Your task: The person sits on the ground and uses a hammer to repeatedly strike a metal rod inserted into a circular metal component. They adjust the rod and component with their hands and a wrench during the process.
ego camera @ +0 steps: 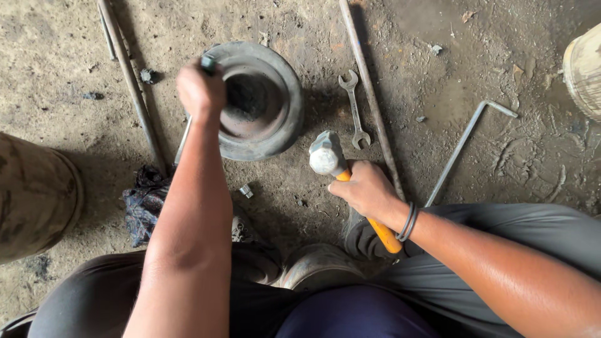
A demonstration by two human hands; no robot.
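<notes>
My left hand [200, 89] is closed around a thin tool with a green-capped top [208, 62], held upright at the left rim of a round, dark metal part with a hollow centre [275, 100] that lies on the dirt floor. My right hand [366, 188] grips a hammer by its orange handle [383, 233]. The grey steel hammer head [325, 153] hangs just right of and below the round part, not touching it.
An open-ended spanner [355, 109] and a long rusty rod [369, 94] lie right of the round part. A bent L-shaped bar [466, 144], another rod [131, 81], a dark rag [145, 200] and a small nut [246, 190] lie about. Another person's leg [34, 194] is at left.
</notes>
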